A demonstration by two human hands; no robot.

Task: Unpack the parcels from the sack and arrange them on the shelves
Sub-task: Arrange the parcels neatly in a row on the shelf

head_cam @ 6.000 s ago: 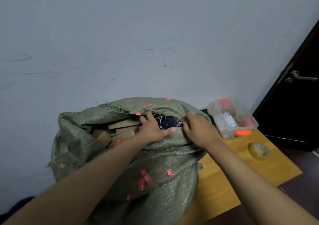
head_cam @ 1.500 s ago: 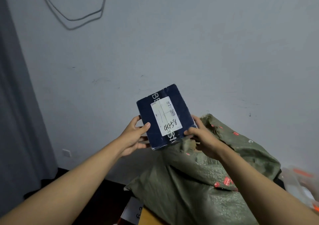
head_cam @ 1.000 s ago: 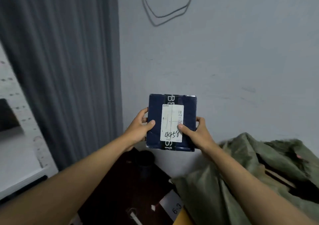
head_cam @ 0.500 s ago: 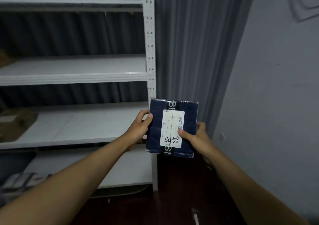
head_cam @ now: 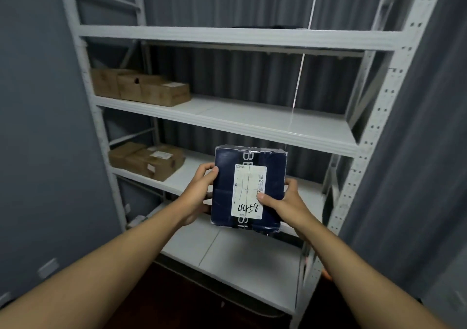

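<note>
**Parcel in hand before the shelving, not yet placed**

Both hands grip one dark blue parcel (head_cam: 249, 187) by its side edges: left hand (head_cam: 198, 193) curled round the left edge, right hand (head_cam: 284, 202) with its thumb pressed on the white label (head_cam: 249, 189). The parcel is held in the air in front of the white shelving unit (head_cam: 252, 124). Brown cartons (head_cam: 141, 87) sit at the left of two shelves. Risk: setting it down too near a shelf lip could let it tip off; the glossy wrap may slip.

White metal shelf unit (head_cam: 252, 124) w/ brown cardboard boxes (head_cam: 144, 88) at left of 2 tiers
</note>
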